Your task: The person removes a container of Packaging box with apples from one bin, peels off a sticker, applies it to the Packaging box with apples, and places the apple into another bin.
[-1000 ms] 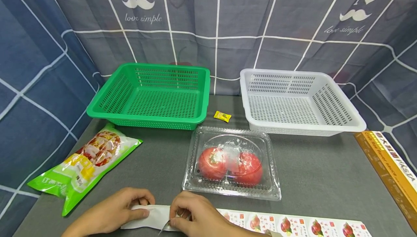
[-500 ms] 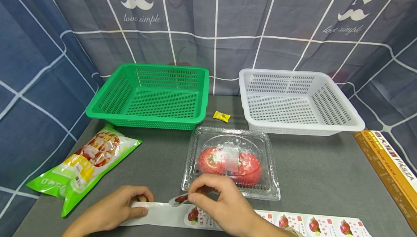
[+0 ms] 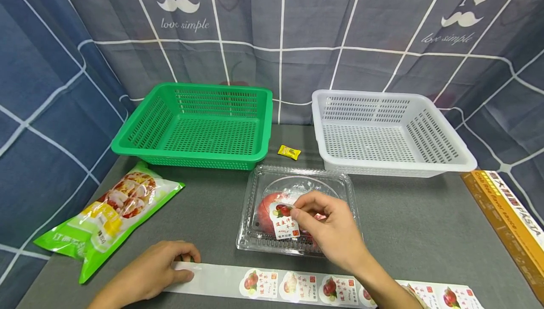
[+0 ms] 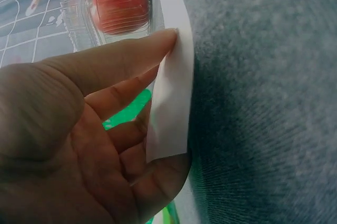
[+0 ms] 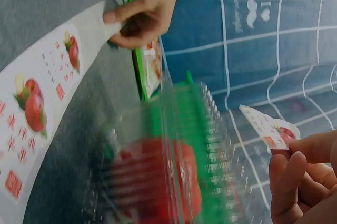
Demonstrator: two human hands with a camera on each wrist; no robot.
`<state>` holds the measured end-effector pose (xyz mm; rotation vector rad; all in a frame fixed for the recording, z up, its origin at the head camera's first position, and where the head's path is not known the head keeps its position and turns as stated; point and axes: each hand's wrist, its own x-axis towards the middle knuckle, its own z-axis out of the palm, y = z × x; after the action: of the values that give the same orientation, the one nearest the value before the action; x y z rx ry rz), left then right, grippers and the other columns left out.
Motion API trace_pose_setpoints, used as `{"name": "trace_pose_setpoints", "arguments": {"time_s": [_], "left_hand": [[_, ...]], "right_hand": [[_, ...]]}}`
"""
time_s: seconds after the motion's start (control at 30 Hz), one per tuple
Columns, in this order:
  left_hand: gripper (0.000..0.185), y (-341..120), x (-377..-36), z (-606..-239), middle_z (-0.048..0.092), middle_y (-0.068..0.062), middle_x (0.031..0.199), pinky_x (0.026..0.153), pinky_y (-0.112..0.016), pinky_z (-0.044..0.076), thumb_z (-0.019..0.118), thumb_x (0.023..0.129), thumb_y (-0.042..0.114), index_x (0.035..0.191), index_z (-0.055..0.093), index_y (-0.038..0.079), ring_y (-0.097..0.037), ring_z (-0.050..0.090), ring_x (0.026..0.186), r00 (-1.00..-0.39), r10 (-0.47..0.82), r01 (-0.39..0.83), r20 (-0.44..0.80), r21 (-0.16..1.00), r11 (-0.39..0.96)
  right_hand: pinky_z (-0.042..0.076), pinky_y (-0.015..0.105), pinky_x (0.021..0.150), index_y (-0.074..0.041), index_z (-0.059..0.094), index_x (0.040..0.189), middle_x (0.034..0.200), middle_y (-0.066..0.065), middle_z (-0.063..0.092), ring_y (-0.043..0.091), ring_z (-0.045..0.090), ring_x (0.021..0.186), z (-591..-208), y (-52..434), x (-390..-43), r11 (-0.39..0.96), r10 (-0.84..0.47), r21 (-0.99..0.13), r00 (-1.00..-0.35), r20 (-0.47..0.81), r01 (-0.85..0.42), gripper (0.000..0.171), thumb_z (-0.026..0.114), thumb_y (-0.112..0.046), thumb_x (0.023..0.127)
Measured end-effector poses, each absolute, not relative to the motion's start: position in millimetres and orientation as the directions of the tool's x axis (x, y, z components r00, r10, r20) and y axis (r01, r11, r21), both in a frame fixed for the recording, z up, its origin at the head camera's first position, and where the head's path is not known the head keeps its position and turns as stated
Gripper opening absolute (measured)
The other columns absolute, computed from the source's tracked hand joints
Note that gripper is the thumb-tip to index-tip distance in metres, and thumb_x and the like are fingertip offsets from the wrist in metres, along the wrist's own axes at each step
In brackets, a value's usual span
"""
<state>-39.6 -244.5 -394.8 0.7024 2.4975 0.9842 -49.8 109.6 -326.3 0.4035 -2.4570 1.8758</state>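
A clear plastic clamshell box (image 3: 255,233) with two red tomatoes (image 3: 265,207) inside sits mid-table. My right hand (image 3: 316,217) hovers over its lid and pinches a peeled fruit sticker (image 3: 284,220) by its upper edge; the same sticker (image 5: 268,126) shows in the right wrist view above the box (image 5: 158,182). A long white backing strip (image 3: 221,280) of fruit stickers lies along the near table edge. My left hand (image 3: 170,266) grips the strip's blank left end (image 4: 171,103) with curled fingers and thumb.
A green basket (image 3: 195,124) stands at the back left and a white basket (image 3: 386,132) at the back right, a small yellow packet (image 3: 289,151) between them. A green snack bag (image 3: 110,212) lies left. A long pasta box (image 3: 510,224) lies along the right edge.
My right hand peeled a sticker off the strip and lifted it away from me, over the clamshell lid. The left hand stayed on the strip's end.
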Motion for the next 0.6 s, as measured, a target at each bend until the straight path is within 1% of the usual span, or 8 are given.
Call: {"name": "trace_pose_setpoints", "arguments": {"time_s": [0.1, 0.2, 0.3, 0.4, 0.5, 0.6], "left_hand": [[0.017, -244.0, -39.6, -395.1, 0.053, 0.018, 0.081, 0.060, -0.025, 0.041, 0.080, 0.081, 0.022, 0.091, 0.066, 0.024, 0.000, 0.049, 0.073, -0.821, 0.554, 0.330, -0.138, 0.677, 0.658], [0.018, -244.1, -39.7, -395.2, 0.051, 0.018, 0.081, 0.060, -0.025, 0.040, 0.081, 0.080, 0.024, 0.089, 0.066, 0.026, 0.000, 0.047, 0.073, -0.829, 0.541, 0.332, -0.140, 0.656, 0.678], [0.018, -244.3, -39.5, -394.6, 0.050, 0.017, 0.079, 0.059, -0.024, 0.039, 0.082, 0.080, 0.025, 0.087, 0.065, 0.026, 0.000, 0.047, 0.072, -0.834, 0.529, 0.321, -0.158, 0.641, 0.697], [0.020, -243.1, -39.1, -394.0, 0.049, 0.018, 0.079, 0.060, -0.025, 0.039, 0.082, 0.078, 0.026, 0.086, 0.063, 0.028, 0.000, 0.046, 0.073, -0.841, 0.521, 0.341, -0.145, 0.607, 0.718], [0.024, -241.5, -38.5, -393.6, 0.047, 0.018, 0.081, 0.061, -0.026, 0.039, 0.084, 0.077, 0.028, 0.086, 0.062, 0.029, 0.000, 0.045, 0.075, -0.852, 0.509, 0.364, -0.121, 0.562, 0.742], [0.028, -240.3, -37.8, -393.8, 0.046, 0.018, 0.084, 0.063, -0.028, 0.040, 0.085, 0.075, 0.030, 0.088, 0.061, 0.029, -0.002, 0.045, 0.078, -0.866, 0.486, 0.366, -0.113, 0.518, 0.773]], "right_hand": [[0.054, 0.030, 0.059, -0.011, 0.069, 0.087, 0.075, -0.002, 0.068, 0.017, 0.061, 0.065, -329.1, 115.2, -53.3, 0.270, -0.166, -0.932, -0.965, 0.202, -0.241, 0.010, 0.070, -0.001, 0.088], [0.051, 0.028, 0.060, -0.011, 0.069, 0.086, 0.074, -0.003, 0.069, 0.016, 0.061, 0.064, -331.9, 120.2, -56.4, 0.290, -0.145, -0.922, -0.964, 0.222, -0.256, 0.009, 0.071, -0.002, 0.088], [0.049, 0.028, 0.056, -0.009, 0.069, 0.086, 0.074, -0.003, 0.070, 0.017, 0.061, 0.064, -334.4, 124.8, -58.8, 0.302, -0.138, -0.916, -0.963, 0.233, -0.265, 0.008, 0.071, -0.001, 0.088], [0.046, 0.027, 0.052, -0.008, 0.068, 0.086, 0.074, -0.002, 0.070, 0.017, 0.061, 0.062, -336.2, 129.3, -60.5, 0.319, -0.140, -0.912, -0.964, 0.226, -0.260, 0.009, 0.070, 0.000, 0.088], [0.044, 0.026, 0.050, -0.009, 0.068, 0.086, 0.074, -0.003, 0.070, 0.016, 0.059, 0.060, -337.6, 133.4, -62.0, 0.347, -0.142, -0.903, -0.966, 0.214, -0.251, 0.011, 0.071, 0.001, 0.087], [0.041, 0.026, 0.047, -0.011, 0.068, 0.086, 0.074, -0.005, 0.070, 0.013, 0.054, 0.057, -338.9, 135.9, -63.2, 0.387, -0.149, -0.885, -0.965, 0.218, -0.259, 0.012, 0.071, 0.001, 0.087]]}}
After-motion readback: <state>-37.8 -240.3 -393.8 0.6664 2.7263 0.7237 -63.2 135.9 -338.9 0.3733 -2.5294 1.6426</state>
